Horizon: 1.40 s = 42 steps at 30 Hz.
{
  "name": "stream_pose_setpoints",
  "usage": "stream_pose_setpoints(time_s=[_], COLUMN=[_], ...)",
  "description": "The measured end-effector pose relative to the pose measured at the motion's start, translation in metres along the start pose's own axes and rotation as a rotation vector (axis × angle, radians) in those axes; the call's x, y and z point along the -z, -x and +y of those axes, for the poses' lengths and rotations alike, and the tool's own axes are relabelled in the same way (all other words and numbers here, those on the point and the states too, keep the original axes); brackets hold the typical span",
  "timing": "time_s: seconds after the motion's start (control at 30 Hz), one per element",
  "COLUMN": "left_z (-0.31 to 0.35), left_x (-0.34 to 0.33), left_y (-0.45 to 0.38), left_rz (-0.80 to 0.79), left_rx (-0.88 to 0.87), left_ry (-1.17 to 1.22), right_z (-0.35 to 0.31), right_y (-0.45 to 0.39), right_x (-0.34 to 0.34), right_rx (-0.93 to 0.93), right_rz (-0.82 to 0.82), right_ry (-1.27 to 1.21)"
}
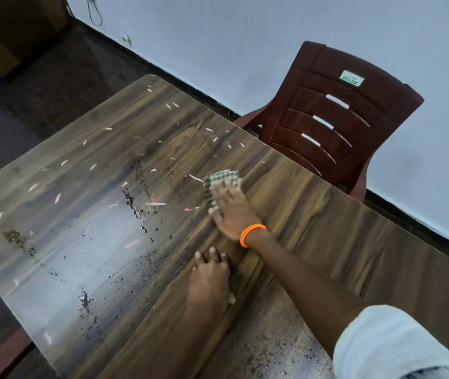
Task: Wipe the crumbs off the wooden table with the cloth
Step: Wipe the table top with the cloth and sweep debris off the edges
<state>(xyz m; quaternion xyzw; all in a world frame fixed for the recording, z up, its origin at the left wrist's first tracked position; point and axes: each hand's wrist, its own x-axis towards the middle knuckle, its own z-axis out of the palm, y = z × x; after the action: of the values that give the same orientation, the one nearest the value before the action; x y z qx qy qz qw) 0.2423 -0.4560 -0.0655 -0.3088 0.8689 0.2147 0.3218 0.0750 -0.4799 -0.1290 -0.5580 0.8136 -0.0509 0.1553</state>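
A green-and-white checked cloth (222, 180) lies on the wooden table (313, 214), pressed flat under my right hand (231, 212), which wears an orange band at the wrist. The hand and cloth look blurred. My left hand (211, 277) rests palm down on the table nearer to me, fingers together, holding nothing. Pale pink scraps (156, 203) and dark crumbs (135, 206) are scattered over the table's left half, just left of the cloth. More dark specks (124, 280) lie near my left hand.
A dark red plastic chair (335, 127) stands against the table's far edge, by a pale blue wall. The table's left corner (149, 77) and near-left edge drop to a dark floor. A wooden cabinet (1, 36) stands at the far left.
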Motion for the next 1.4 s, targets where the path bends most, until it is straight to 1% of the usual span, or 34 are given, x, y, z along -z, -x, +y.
stream_pose_setpoints(time_s=[0.07,0.1,0.13,0.17,0.2,0.27,0.3,0.33,0.37,0.43,0.47,0.5,0.57,0.63,0.67,0.7,0.73,0.77,0.8,0.83,0.9,0.97,1.0,1.1,1.17,1.2,1.27,1.3,1.4], left_z=[-0.001,-0.001,-0.003,-0.003,-0.004,-0.004,-0.005,-0.006,-0.006,-0.006,-0.006,-0.005,-0.004,-0.004,-0.004,-0.005,-0.007,-0.009,-0.010,-0.011,-0.011,-0.009,-0.008,-0.005,-0.003,-0.002,-0.001,0.000,0.003], left_x=[0.000,-0.001,-0.002,-0.003,-0.004,-0.005,-0.005,-0.004,-0.003,-0.001,-0.001,-0.001,-0.001,0.000,0.000,-0.002,-0.004,-0.007,-0.008,-0.010,-0.013,-0.014,-0.015,-0.015,-0.014,-0.013,-0.011,-0.010,-0.007], left_y=[0.000,0.001,0.002,0.002,0.003,0.004,0.005,0.005,0.005,0.005,0.005,0.005,0.006,0.006,0.006,0.006,0.006,0.005,0.005,0.004,0.005,0.006,0.006,0.005,0.004,0.004,0.005,0.005,0.004], left_rz=[0.000,0.002,0.008,0.017,0.030,0.038,0.035,0.032,0.030,0.032,0.033,0.033,0.032,0.029,0.031,0.037,0.047,0.060,0.076,0.086,0.093,0.111,0.118,0.105,0.088,0.085,0.078,0.069,0.046], left_rx=[-0.004,-0.006,-0.009,-0.014,-0.021,-0.038,-0.042,-0.044,-0.042,-0.036,-0.033,-0.029,-0.019,0.001,0.013,0.017,0.010,-0.005,-0.017,-0.025,-0.028,-0.023,-0.019,-0.019,-0.012,-0.007,0.004,0.007,0.011], left_ry=[-0.001,0.008,0.022,0.037,0.051,0.069,0.071,0.071,0.070,0.073,0.074,0.070,0.063,0.093,0.105,0.106,0.102,0.094,0.092,0.093,0.105,0.102,0.099,0.057,0.041,0.035,0.019,0.012,-0.007], right_z=[-0.008,-0.001,0.010,0.024,0.040,0.078,0.091,0.098,0.098,0.078,0.062,0.044,0.006,-0.024,-0.029,-0.026,-0.017,-0.005,0.010,0.028,0.068,0.097,0.105,0.103,0.090,0.081,0.058,0.046,0.021], right_y=[0.008,0.009,0.008,0.007,0.003,-0.006,-0.012,-0.017,-0.024,-0.033,-0.033,-0.030,-0.016,0.004,0.011,0.013,0.010,0.005,-0.001,-0.008,-0.022,-0.038,-0.048,-0.082,-0.100,-0.106,-0.107,-0.103,-0.074], right_x=[-0.007,-0.003,0.002,0.007,0.012,0.027,0.034,0.039,0.041,0.036,0.029,0.021,0.002,-0.015,-0.019,-0.018,-0.013,-0.007,0.000,0.008,0.024,0.037,0.041,0.051,0.054,0.054,0.048,0.042,0.021], right_rx=[0.269,0.343,0.357,0.299,0.172,-0.185,-0.343,-0.459,-0.531,-0.564,-0.514,-0.409,-0.072,0.311,0.444,0.527,0.558,0.535,0.465,0.349,0.029,-0.253,-0.342,-0.480,-0.496,-0.462,-0.297,-0.174,0.272], right_rz=[-0.078,-0.094,-0.076,-0.037,0.017,0.099,0.108,0.106,0.102,0.100,0.094,0.087,0.046,-0.078,-0.134,-0.168,-0.168,-0.139,-0.089,-0.019,0.112,0.168,0.170,0.149,0.119,0.104,0.064,0.034,-0.090], right_ry=[0.048,0.056,0.065,0.065,0.046,-0.012,-0.039,-0.074,-0.108,-0.112,-0.067,-0.012,0.038,0.033,0.040,0.042,0.042,0.047,0.046,0.033,-0.020,-0.076,-0.098,-0.169,-0.184,-0.161,-0.081,-0.054,-0.020])
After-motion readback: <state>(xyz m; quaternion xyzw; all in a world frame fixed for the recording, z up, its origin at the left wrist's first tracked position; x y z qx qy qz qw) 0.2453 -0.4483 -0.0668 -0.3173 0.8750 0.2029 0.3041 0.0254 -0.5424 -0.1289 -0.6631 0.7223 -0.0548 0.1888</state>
